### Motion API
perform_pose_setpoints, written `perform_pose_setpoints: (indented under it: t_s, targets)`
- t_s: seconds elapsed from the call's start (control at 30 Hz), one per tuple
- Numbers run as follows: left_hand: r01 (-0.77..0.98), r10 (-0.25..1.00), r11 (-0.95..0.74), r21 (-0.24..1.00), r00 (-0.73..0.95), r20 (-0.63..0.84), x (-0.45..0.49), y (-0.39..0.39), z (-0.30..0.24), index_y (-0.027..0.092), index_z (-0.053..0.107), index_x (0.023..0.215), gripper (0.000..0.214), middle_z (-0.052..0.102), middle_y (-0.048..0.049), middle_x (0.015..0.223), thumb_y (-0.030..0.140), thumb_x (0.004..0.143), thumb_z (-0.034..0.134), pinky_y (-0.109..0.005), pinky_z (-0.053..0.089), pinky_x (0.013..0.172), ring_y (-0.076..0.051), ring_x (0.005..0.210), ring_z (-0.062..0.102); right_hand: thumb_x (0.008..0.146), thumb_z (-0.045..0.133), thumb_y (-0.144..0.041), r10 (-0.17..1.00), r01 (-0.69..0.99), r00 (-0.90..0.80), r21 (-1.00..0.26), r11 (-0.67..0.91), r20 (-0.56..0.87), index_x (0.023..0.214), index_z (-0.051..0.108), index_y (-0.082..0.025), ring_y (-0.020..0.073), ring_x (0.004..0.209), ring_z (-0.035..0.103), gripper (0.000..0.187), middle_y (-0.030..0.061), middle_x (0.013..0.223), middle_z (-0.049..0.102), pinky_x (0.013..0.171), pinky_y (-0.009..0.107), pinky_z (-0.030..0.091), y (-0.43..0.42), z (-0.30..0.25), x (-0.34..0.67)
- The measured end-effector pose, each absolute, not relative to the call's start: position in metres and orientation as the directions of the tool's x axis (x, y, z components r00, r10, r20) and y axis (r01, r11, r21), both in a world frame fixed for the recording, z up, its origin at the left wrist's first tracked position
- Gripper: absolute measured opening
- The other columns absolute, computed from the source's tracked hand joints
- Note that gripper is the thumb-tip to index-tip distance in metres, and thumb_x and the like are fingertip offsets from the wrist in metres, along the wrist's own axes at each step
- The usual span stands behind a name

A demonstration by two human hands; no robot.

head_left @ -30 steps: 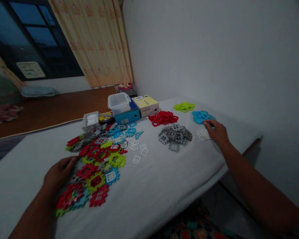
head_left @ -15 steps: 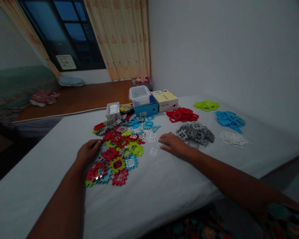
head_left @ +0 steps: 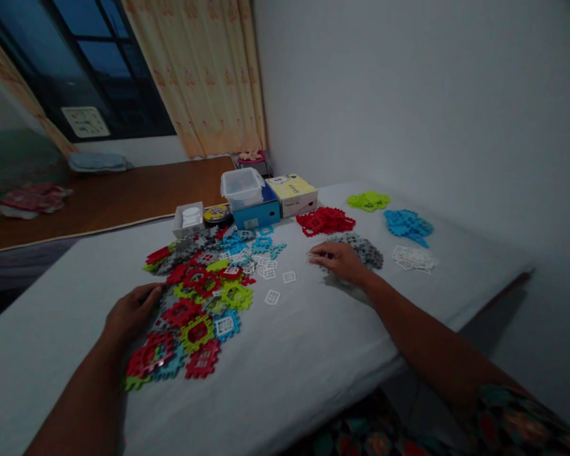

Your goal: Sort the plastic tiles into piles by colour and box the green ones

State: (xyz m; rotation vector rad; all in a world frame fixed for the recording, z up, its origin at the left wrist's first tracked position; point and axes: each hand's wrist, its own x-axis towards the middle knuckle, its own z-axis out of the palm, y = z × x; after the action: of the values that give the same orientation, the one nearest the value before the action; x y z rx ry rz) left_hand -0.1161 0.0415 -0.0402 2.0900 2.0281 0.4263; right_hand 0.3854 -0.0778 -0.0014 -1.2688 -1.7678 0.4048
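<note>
A mixed heap of red, green, blue and grey interlocking tiles (head_left: pixel 197 304) lies on the white bed sheet (head_left: pixel 285 367). My left hand (head_left: pixel 130 311) rests on the heap's left edge, fingers curled on the pieces. My right hand (head_left: pixel 339 259) hovers over the near side of the grey tile pile (head_left: pixel 368 250), fingers bent down; a small white piece seems pinched at the fingertips. Loose white window pieces (head_left: pixel 272 296) lie between the hands. Sorted piles sit further right: red (head_left: pixel 325 221), green (head_left: pixel 368 201), blue (head_left: pixel 407 223), white (head_left: pixel 414 258).
Behind the heap stand a clear plastic tub on a blue box (head_left: pixel 249 206), a yellow-topped box (head_left: pixel 292 193), a small white box (head_left: pixel 189 218) and a round tin (head_left: pixel 217 214). The bed's right edge (head_left: pixel 503 285) drops off by the wall. Curtain and dark window behind.
My right hand came back from the white pile at far right to the loose white pieces, then moved right to the grey pile. The left hand stayed on the heap.
</note>
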Motion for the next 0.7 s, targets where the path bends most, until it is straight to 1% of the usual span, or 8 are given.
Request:
perform_pose_setpoints:
  t_s: [0.07,0.13,0.2,0.27,0.4,0.57,0.63,0.7]
  targets:
    - [0.944,0.998,-0.032,0.329,0.014,0.056,-0.118,0.044,-0.041,0.019,0.064,0.119,0.051,0.067,-0.0082,0.12,0.051,0.088,0.038,-0.034,0.049,0.09,-0.026,0.107,0.063,0.08,0.065,-0.042,0.825,0.614,0.171,-0.713,0.338,0.539,0.098,0.067,-0.02,0.0154,0.075,0.064,0.029,0.0032,0.087,0.071,0.068,0.027,0.047,-0.083,0.008,0.417]
    - [0.945,0.999,-0.025,0.326,0.008,0.053,-0.12,0.046,-0.042,0.019,0.063,0.12,0.053,0.066,-0.0087,0.122,0.052,0.088,0.036,-0.035,0.048,0.091,-0.027,0.108,0.063,0.079,0.065,-0.044,0.763,0.651,0.342,-0.724,0.229,0.549,0.098,0.065,-0.019,0.0161,0.073,0.064,0.032,0.0032,0.082,0.07,0.067,0.027,0.048,-0.093,0.01,0.456]
    - [0.945,0.999,-0.022,0.327,0.006,0.049,-0.122,0.048,-0.042,0.02,0.063,0.12,0.055,0.066,-0.0087,0.121,0.054,0.087,0.035,-0.036,0.049,0.091,-0.027,0.108,0.063,0.078,0.063,-0.044,0.732,0.721,0.418,-0.686,0.094,0.539,0.091,0.065,-0.018,0.0169,0.07,0.064,0.029,0.0033,0.078,0.069,0.066,0.028,0.048,-0.107,0.005,0.497]
    - [0.947,0.999,-0.008,0.32,-0.006,0.042,-0.123,0.05,-0.043,0.021,0.063,0.12,0.056,0.067,-0.0089,0.12,0.056,0.087,0.034,-0.036,0.05,0.088,-0.028,0.106,0.064,0.078,0.061,-0.044,0.693,0.792,0.48,-0.605,-0.079,0.538,0.087,0.067,-0.019,0.0182,0.071,0.065,0.028,0.0041,0.077,0.07,0.068,0.03,0.047,-0.123,-0.006,0.535]
    - [0.952,0.999,0.031,0.304,-0.04,0.023,-0.121,0.049,-0.041,0.023,0.063,0.121,0.058,0.067,-0.0093,0.119,0.06,0.086,0.034,-0.038,0.052,0.083,-0.03,0.103,0.065,0.079,0.057,-0.045,0.599,0.796,0.598,-0.484,-0.364,0.533,0.086,0.071,-0.021,0.0205,0.074,0.065,0.029,0.0052,0.079,0.072,0.066,0.03,0.045,-0.145,-0.029,0.583]
    - [0.954,0.999,0.01,0.299,-0.022,0.035,-0.117,0.047,-0.037,0.022,0.063,0.122,0.058,0.066,-0.0105,0.121,0.058,0.087,0.032,-0.037,0.051,0.083,-0.03,0.104,0.064,0.081,0.055,-0.045,0.622,0.796,0.606,-0.383,-0.469,0.496,0.09,0.073,-0.022,0.0214,0.074,0.063,0.03,0.0061,0.084,0.072,0.062,0.03,0.042,-0.149,-0.03,0.588]
    - [0.96,0.999,0.004,0.278,-0.017,0.043,-0.117,0.049,-0.037,0.022,0.063,0.122,0.057,0.065,-0.0105,0.123,0.056,0.088,0.031,-0.037,0.051,0.083,-0.029,0.104,0.064,0.083,0.052,-0.043,0.597,0.819,0.572,-0.361,-0.445,0.562,0.09,0.072,-0.02,0.0219,0.076,0.062,0.032,0.0079,0.085,0.071,0.065,0.031,0.042,-0.147,-0.015,0.576]
    - [0.967,0.999,-0.002,0.254,-0.012,0.051,-0.118,0.05,-0.039,0.022,0.064,0.121,0.054,0.066,-0.0099,0.122,0.054,0.089,0.034,-0.036,0.051,0.081,-0.028,0.102,0.065,0.086,0.05,-0.041,0.569,0.863,0.506,-0.377,-0.338,0.649,0.091,0.071,-0.018,0.0213,0.077,0.061,0.032,0.009,0.088,0.071,0.07,0.032,0.044,-0.141,0.006,0.552]
